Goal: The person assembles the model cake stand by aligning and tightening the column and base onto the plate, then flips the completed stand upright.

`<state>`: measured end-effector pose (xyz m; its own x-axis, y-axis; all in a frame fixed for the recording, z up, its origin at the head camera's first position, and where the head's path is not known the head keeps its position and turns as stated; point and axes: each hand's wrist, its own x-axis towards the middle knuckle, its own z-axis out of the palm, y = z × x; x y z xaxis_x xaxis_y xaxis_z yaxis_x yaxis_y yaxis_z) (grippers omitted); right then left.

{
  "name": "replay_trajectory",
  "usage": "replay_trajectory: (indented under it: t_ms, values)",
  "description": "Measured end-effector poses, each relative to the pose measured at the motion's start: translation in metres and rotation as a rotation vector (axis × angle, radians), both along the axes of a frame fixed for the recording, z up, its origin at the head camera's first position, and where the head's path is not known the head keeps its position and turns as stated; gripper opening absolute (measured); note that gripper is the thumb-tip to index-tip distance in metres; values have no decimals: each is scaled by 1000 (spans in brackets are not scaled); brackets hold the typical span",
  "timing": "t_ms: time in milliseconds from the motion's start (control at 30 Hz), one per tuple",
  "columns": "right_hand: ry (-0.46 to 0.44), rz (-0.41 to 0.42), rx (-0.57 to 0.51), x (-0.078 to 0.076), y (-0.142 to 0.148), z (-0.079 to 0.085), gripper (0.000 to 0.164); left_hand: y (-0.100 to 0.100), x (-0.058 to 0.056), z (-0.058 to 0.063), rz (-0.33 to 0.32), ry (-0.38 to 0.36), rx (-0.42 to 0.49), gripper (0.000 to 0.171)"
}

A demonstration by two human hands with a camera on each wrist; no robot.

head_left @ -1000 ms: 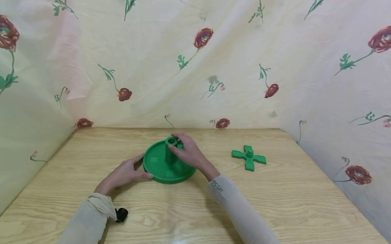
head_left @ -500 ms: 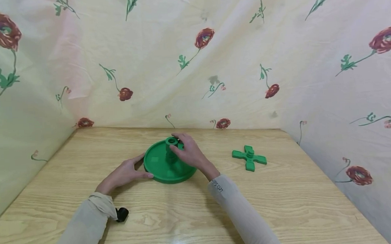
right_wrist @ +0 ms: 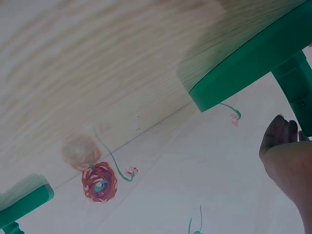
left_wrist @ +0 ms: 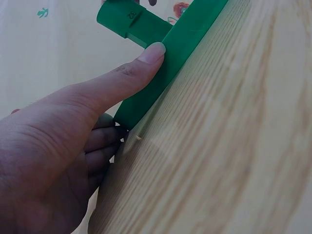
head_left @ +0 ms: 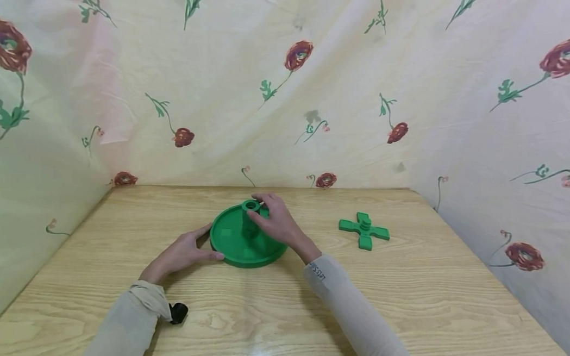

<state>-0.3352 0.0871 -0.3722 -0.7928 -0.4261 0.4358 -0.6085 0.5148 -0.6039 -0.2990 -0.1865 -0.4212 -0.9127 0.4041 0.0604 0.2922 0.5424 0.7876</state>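
Centre-frame, the left hand (head_left: 184, 252) is curling thumb and fingers round the green round tray's (head_left: 226, 247) edge; the right hand (head_left: 279, 223) is pinching the upright hollow post (head_left: 247, 222) near its top. Both are seemingly being light, stiff plastic, best gripped there.

Head view shifted slightly: green dish (head_left: 230, 245), green cross (head_left: 364, 232), wall flowers (head_left: 299, 55) marginally farther right in it.
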Motion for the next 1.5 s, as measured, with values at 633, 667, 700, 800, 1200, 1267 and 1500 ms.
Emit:
replay_trajectory:
  t_ms: [633,667,700,800,1200,1267,1500]
  values:
    - [6,13,13,-2,1,0,47,0,0,0,11,-9,-3,106]
    - [8,20,11,-2,1,0,46,0,0,0,10,-9,-4,106]
    - [6,20,11,-2,1,0,46,0,0,0,10,-10,-3,106]
    - [-8,3,16,-1,0,0,47,0,-1,0,9,-8,-6,106]
    - [-27,16,11,-3,2,-1,49,1,0,0,14,-9,-10,107]
    - [-24,12,13,-4,1,-1,48,1,0,0,15,-10,-12,107]
    - [-46,-32,27,-4,0,-2,51,1,0,0,14,-10,-13,107]
